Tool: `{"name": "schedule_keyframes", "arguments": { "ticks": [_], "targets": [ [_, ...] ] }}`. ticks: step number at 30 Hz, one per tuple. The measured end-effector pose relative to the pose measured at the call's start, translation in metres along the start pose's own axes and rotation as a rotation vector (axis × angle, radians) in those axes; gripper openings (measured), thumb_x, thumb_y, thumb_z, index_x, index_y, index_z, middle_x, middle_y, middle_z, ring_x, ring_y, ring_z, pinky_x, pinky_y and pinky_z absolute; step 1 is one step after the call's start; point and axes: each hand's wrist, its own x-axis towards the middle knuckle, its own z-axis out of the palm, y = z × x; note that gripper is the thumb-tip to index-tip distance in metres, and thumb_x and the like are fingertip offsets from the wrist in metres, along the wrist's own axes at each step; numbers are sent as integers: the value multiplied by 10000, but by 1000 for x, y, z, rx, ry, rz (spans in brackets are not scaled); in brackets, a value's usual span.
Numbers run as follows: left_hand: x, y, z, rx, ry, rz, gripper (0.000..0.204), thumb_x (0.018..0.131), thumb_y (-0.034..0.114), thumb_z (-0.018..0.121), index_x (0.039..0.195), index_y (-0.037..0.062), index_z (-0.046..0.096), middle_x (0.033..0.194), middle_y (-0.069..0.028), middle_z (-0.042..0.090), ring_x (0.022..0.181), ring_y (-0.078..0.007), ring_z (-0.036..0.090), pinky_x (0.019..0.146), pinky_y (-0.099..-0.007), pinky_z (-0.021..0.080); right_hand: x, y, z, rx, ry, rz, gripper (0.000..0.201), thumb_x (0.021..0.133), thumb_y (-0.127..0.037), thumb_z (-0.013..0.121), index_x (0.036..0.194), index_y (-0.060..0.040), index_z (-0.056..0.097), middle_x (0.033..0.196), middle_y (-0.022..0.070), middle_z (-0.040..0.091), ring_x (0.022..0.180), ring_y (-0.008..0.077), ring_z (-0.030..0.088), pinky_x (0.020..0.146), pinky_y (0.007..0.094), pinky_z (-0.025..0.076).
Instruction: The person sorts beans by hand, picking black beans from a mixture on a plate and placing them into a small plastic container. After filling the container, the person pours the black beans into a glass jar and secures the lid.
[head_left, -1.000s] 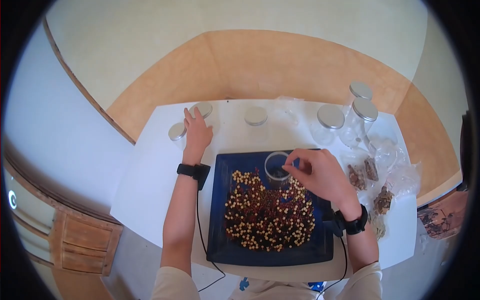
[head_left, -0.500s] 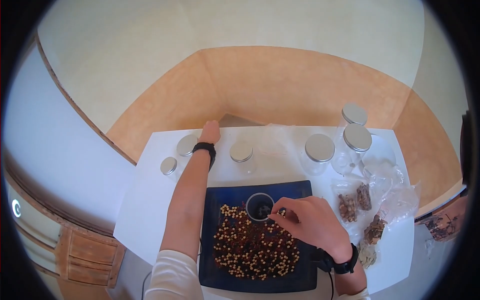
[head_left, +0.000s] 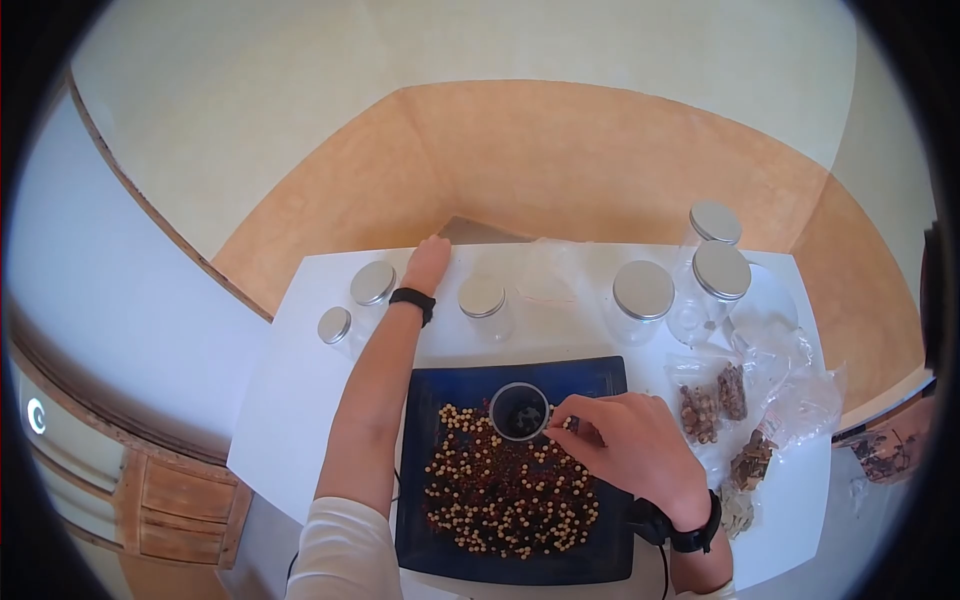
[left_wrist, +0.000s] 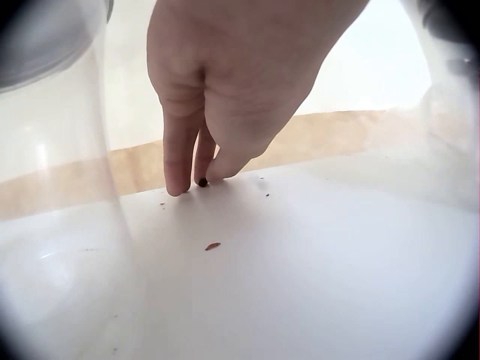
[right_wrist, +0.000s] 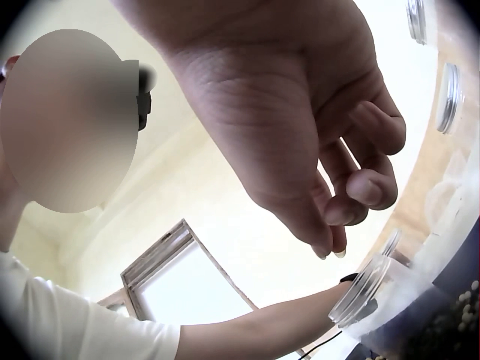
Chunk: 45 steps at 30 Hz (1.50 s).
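Observation:
At the table's far edge is my left hand, its fingertips down on the white top; in the left wrist view the hand pinches a small dark bit. A reddish-brown flake lies nearer the camera. My right hand is over the blue tray, thumb and forefinger tips together beside the rim of an open clear jar. In the right wrist view that hand has curled fingers and nothing visible between the tips. Pale, red and dark beads cover the tray's middle.
Lidded jars stand left, at the middle and right along the back. Clear bags with dried brown pieces lie at the right. Another clear bag lies near the back edge.
My left hand has left the lidded jars at the left and reached the table's far edge. The right hand stays beside the open jar. The head view has shifted.

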Motion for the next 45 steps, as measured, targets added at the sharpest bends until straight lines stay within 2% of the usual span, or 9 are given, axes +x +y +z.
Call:
{"name": "schedule_keyframes", "arguments": {
  "ticks": [10,12,16,19,25,28,30,33,45],
  "targets": [
    [-17,-12,9,-152,97,13,187,968,65,576,948,-26,738,978,-267,725,990,-428,717,866,-509,587,-1,-3,4,-5,-54,1,136,962,-257,756,985,-127,721,731,71,729,731,324,721,597,441,519],
    [-19,-18,13,-240,223,-21,145,910,14,626,923,-23,765,956,-256,749,936,-416,737,830,-481,598,0,-3,2,-13,-60,4,137,962,-256,756,983,-125,721,729,71,727,729,325,720,598,439,518],
    [-19,-33,17,-379,58,-50,144,935,13,587,924,-16,728,991,-296,709,989,-460,708,906,-516,577,0,-3,2,-22,-75,23,137,963,-255,754,984,-123,727,724,73,723,730,324,718,606,436,516],
    [-20,-31,17,-425,171,-75,157,791,-95,685,883,-34,797,847,-235,765,829,-390,762,786,-425,616,0,-3,2,-32,-77,28,139,963,-258,754,985,-122,733,718,74,720,730,324,718,617,437,519],
    [-25,-25,-11,-450,15,9,192,795,-76,683,931,-29,810,905,-239,779,843,-362,778,780,-395,619,0,-5,-3,-36,-92,63,142,964,-261,755,978,-120,740,719,76,723,732,322,720,622,434,522],
    [-34,-18,-37,-436,-165,107,186,804,4,751,978,-14,813,917,-196,797,795,-308,784,742,-368,618,0,-5,-5,-49,-108,89,141,964,-261,755,978,-121,741,729,75,731,730,321,722,619,431,522],
    [-48,0,-74,-541,-482,4,239,799,123,846,1001,1,805,902,-138,800,743,-241,777,697,-341,610,1,-5,-6,-51,-115,89,139,963,-260,756,979,-122,741,729,73,731,727,319,723,617,430,521],
    [-67,12,-91,-636,-637,-20,323,785,222,909,1003,11,796,894,-107,794,725,-194,771,667,-317,600,0,-4,-4,-50,-114,79,135,962,-259,758,978,-126,741,726,70,730,716,315,722,612,427,519],
    [-129,35,-89,-828,-564,120,164,801,113,850,934,20,840,833,-132,805,719,-222,776,681,-312,604,-2,-8,1,-66,-142,33,129,957,-258,765,976,-133,740,708,56,718,694,298,715,590,405,501]
  ]
}}
